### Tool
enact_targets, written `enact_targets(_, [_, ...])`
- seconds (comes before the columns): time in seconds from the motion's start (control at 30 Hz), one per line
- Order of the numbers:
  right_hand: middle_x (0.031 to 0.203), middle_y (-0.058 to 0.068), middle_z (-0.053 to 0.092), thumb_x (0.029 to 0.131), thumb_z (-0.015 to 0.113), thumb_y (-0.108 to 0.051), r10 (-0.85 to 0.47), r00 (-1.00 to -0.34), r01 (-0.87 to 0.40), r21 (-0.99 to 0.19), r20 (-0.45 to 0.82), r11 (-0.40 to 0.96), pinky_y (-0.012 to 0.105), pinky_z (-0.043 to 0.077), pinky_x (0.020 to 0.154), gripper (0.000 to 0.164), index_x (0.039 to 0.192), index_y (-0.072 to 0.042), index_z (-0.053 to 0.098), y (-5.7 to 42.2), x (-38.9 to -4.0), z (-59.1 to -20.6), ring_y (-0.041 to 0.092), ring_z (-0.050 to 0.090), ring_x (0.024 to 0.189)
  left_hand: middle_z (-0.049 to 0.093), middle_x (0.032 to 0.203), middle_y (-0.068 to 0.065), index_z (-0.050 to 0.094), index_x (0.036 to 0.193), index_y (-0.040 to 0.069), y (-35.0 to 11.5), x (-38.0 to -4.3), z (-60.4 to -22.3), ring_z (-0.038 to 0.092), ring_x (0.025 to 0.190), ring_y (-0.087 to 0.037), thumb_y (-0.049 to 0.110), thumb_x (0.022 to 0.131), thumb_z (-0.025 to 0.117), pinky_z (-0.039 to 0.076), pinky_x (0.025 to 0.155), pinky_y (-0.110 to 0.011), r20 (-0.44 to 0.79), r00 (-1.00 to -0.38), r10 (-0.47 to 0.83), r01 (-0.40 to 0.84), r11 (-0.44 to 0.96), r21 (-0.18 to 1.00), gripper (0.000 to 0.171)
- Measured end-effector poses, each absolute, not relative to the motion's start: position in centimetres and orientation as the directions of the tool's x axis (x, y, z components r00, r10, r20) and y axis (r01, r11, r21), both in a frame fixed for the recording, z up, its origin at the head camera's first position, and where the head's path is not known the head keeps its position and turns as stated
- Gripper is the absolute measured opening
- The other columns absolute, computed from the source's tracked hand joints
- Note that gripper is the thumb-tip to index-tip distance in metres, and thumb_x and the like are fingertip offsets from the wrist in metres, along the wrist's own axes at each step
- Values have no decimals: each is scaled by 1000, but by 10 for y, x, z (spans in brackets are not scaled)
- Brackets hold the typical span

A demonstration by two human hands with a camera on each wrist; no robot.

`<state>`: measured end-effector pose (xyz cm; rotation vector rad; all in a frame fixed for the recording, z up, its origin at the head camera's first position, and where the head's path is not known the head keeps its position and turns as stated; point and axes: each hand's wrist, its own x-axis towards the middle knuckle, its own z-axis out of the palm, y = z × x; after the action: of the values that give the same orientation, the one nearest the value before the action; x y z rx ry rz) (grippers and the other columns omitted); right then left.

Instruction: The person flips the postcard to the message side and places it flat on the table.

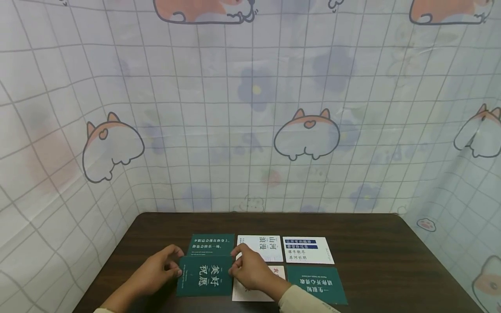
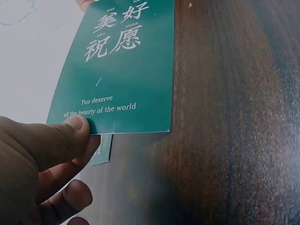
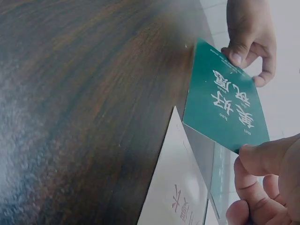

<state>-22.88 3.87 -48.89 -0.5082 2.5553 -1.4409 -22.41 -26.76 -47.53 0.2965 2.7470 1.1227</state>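
A green card with white Chinese characters (image 1: 205, 278) is held by both hands at the near left of the table. My left hand (image 1: 156, 271) pinches its left edge; in the left wrist view the thumb lies over the card's printed face (image 2: 126, 84). At the upper right corner, my right hand (image 1: 252, 267) pinches it between thumb and fingers, as the right wrist view of the card (image 3: 225, 103) confirms. Just behind it lies another green card (image 1: 211, 244), its lower edge overlapped. A white card with red characters (image 1: 250, 294) lies partly hidden beneath my right hand.
On the dark wooden table (image 1: 372, 256), a white card with grey characters (image 1: 270, 252) and a white card with blue bands (image 1: 309, 252) lie in the back row. Another green card (image 1: 318, 284) lies front right. A patterned curtain (image 1: 219, 130) encloses the back and sides.
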Motion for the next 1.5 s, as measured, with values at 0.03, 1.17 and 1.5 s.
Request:
enact_targets(0.03, [78, -6, 64, 89, 73, -4, -368, -930, -202, -856, 14, 476, 30, 45, 43, 32, 115, -11, 55, 39, -229, -488, 12, 58, 56, 68, 87, 1, 55, 122, 12, -267, -224, -475, 61, 79, -19, 14, 88, 80, 48, 68, -41, -73, -968, 241, 119, 694, 710, 42])
enact_targets(1.17, [80, -4, 69, 99, 68, -17, -393, -917, -249, -875, 74, 416, 31, 44, 59, 7, 93, -13, 70, 49, -226, -482, 11, 60, 71, 62, 87, 4, 59, 91, 13, -271, -221, -468, 56, 78, -17, 28, 96, 73, 46, 67, -34, 11, -949, 316, 242, 703, 669, 21])
enact_targets(1.5, [78, -8, 69, 99, 68, -18, -400, -915, -236, -875, 54, 423, 29, 45, 60, 11, 88, -17, 69, 47, -227, -482, 10, 62, 73, 58, 86, 0, 59, 95, 12, -273, -221, -468, 53, 74, -16, 29, 97, 72, 43, 62, -31, 9, -946, 324, 233, 661, 713, 21])
